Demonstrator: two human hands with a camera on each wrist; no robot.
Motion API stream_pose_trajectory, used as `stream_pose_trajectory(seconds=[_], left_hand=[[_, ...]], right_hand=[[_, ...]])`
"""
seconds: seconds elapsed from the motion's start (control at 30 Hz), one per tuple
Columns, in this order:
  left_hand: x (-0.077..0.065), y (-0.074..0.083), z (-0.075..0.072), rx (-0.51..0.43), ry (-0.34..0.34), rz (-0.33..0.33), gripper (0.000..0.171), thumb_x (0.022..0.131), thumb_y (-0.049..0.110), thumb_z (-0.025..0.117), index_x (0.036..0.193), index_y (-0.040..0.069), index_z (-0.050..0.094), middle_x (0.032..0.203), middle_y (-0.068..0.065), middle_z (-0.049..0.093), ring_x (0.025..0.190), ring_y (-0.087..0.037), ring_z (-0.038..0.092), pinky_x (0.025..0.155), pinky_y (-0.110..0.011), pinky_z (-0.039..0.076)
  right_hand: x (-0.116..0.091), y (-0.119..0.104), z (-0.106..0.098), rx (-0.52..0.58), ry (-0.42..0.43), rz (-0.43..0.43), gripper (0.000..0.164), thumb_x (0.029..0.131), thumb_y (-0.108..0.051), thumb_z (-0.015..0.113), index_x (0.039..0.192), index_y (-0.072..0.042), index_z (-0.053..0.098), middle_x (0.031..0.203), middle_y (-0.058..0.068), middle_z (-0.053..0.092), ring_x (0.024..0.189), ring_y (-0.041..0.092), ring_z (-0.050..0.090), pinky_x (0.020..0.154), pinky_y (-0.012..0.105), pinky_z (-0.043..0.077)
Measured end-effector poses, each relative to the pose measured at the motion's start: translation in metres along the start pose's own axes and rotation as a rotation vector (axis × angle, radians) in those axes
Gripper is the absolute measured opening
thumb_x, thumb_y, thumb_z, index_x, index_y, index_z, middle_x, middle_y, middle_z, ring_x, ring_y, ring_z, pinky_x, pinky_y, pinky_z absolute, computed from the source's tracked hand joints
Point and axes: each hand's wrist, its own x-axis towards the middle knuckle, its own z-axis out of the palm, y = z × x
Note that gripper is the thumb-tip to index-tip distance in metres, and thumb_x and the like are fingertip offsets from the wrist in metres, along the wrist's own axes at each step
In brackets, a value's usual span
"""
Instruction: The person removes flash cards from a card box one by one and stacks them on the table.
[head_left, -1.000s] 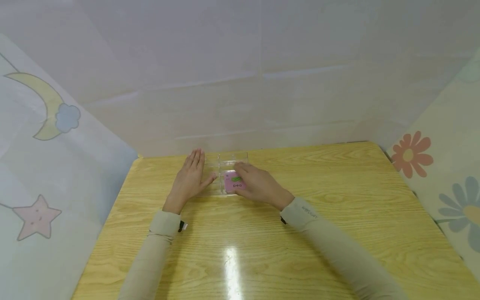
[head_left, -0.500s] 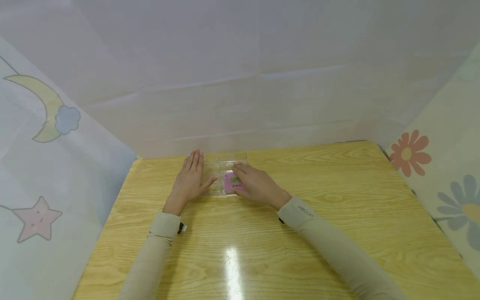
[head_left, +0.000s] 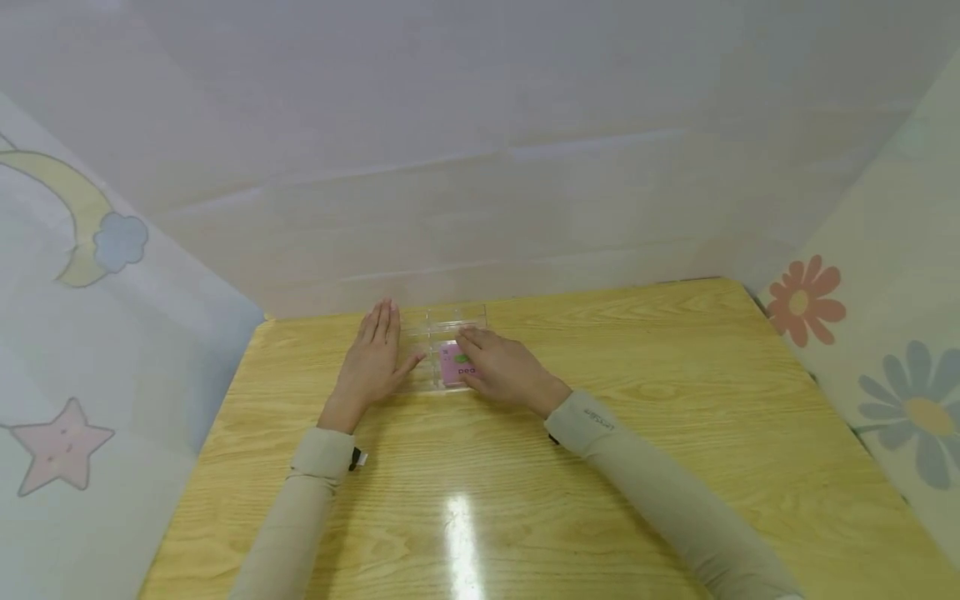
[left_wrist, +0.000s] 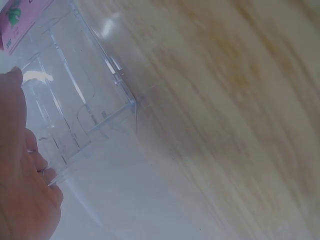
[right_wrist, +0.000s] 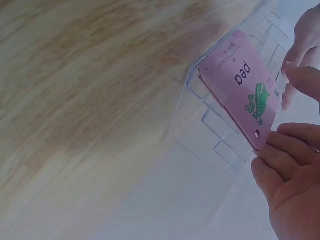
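Note:
A clear plastic tray (head_left: 456, 323) with dividers lies at the far edge of the table. In its right near part, a pink card (head_left: 450, 358) printed "pea" with a green pod shows face up; another card edge peeks out beneath it in the right wrist view. My right hand (head_left: 513, 371) spans this card (right_wrist: 245, 85), thumb at one edge and fingers at the opposite one, gripping it. Along the tray's left side rests my left hand (head_left: 369, 362), fingers straight and together, thumb reaching over the tray. The left wrist view catches only part of this hand (left_wrist: 20, 170).
The light wood table (head_left: 637, 375) meets a pale wall sheet (head_left: 480, 217) right behind the tray. Side panels carry a moon and star (head_left: 63, 446) on the left and flowers (head_left: 806, 300) on the right.
The head view has shifted slightly, so the scene sits a little further left. Both hands, the card and the tray hold nearly the same places relative to each other.

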Motion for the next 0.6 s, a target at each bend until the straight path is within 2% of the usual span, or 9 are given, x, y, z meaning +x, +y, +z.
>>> stream_pose_trajectory(seconds=[0.3, 0.47, 0.6], left_hand=[[0.0012, -0.0001, 0.0006, 0.008, 0.001, -0.003, 0.077, 0.114, 0.042, 0.035, 0.163, -0.012, 0.013, 0.174, -0.031, 0.012, 0.163, -0.045, 0.015, 0.135, -0.056, 0.016], [-0.0003, -0.0005, 0.0007, -0.001, 0.013, 0.002, 0.075, 0.114, 0.041, 0.035, 0.163, -0.012, 0.015, 0.173, -0.031, 0.013, 0.163, -0.045, 0.017, 0.135, -0.057, 0.016], [-0.0005, -0.0014, 0.0016, -0.009, 0.002, -0.002, 0.076, 0.115, 0.044, 0.030, 0.164, -0.011, 0.011, 0.174, -0.030, 0.010, 0.164, -0.044, 0.014, 0.135, -0.056, 0.015]], right_hand=[[0.0022, 0.0020, 0.0065, -0.052, 0.006, -0.010, 0.060, 0.104, -0.037, 0.067, 0.150, -0.002, 0.055, 0.158, 0.017, 0.054, 0.144, 0.033, 0.057, 0.115, 0.046, 0.053], [0.0033, 0.0017, 0.0088, -0.065, 0.018, -0.021, 0.057, 0.104, -0.037, 0.066, 0.149, -0.002, 0.057, 0.156, 0.017, 0.056, 0.142, 0.034, 0.059, 0.114, 0.047, 0.054], [0.0041, 0.0011, 0.0091, -0.076, 0.005, -0.018, 0.055, 0.106, -0.037, 0.063, 0.149, -0.002, 0.058, 0.156, 0.016, 0.057, 0.143, 0.032, 0.058, 0.114, 0.045, 0.054]])
